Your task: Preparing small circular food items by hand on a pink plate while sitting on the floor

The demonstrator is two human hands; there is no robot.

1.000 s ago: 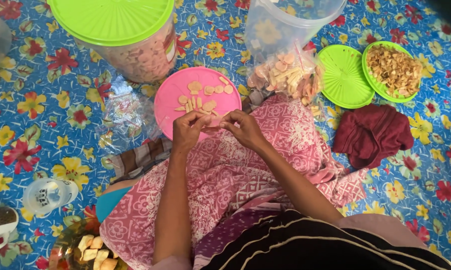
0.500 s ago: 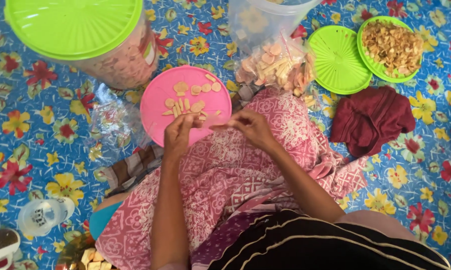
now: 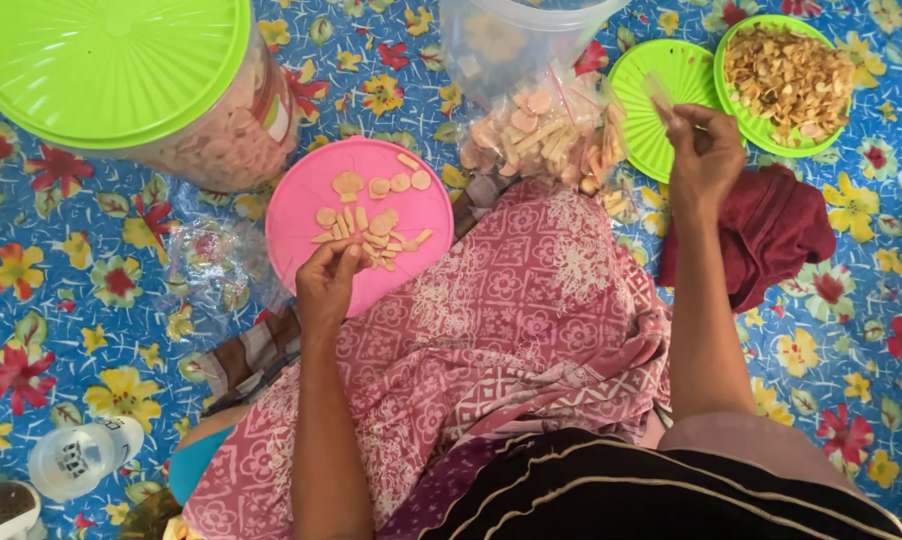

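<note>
My left hand (image 3: 328,287) rests on the near edge of the pink lid (image 3: 301,205), fingers pinched by the small pale cracker pieces (image 3: 376,225) lying on it. My right hand (image 3: 706,155) is raised over the flat green lid (image 3: 639,85), pinching a thin pale strip (image 3: 659,92) between fingertips. Just right of it stands a green bowl (image 3: 766,135) filled with brownish peel scraps. A clear bag of pink and pale crackers (image 3: 546,130) lies between the two lids. A pink patterned cloth (image 3: 511,330) covers my lap.
A large jar with a green lid (image 3: 121,70) stands far left, a clear tub (image 3: 511,35) at top centre. A dark red cloth (image 3: 761,235) lies right of my lap. Crumpled plastic (image 3: 211,260) and a clear cup (image 3: 76,458) sit left, on a blue floral mat (image 3: 61,330).
My right hand left the pink lid and moved up and right to the green lid, carrying a thin strip. My left hand stayed at the pink lid's edge.
</note>
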